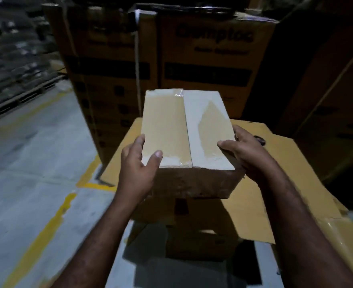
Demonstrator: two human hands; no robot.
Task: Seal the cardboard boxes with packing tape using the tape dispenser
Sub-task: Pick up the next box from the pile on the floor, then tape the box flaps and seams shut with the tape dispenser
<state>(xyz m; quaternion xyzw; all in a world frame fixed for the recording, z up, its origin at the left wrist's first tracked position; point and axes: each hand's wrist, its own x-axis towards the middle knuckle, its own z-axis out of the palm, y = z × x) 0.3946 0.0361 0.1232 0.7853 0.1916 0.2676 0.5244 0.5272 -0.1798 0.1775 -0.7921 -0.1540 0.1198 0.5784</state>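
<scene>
Dim warehouse, grey concrete floor (pixel 25 163) with yellow painted lines (pixel 46 225), tall stacked brown printed cartons (pixel 213 65) behind, flattened brown cardboard sheet (pixel 285 183), small brown cardboard box (pixel 183 129) with flaps closed, contents hidden, atop lower brown box (pixel 200 235), left hand (pixel 138 165) and right hand (pixel 246 152) gripping its near corners

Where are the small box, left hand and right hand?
small box (pixel 165 125), head view, taped top flap.
left hand (pixel 136 165), head view, back of hand.
right hand (pixel 248 152), head view, back of hand.
</scene>
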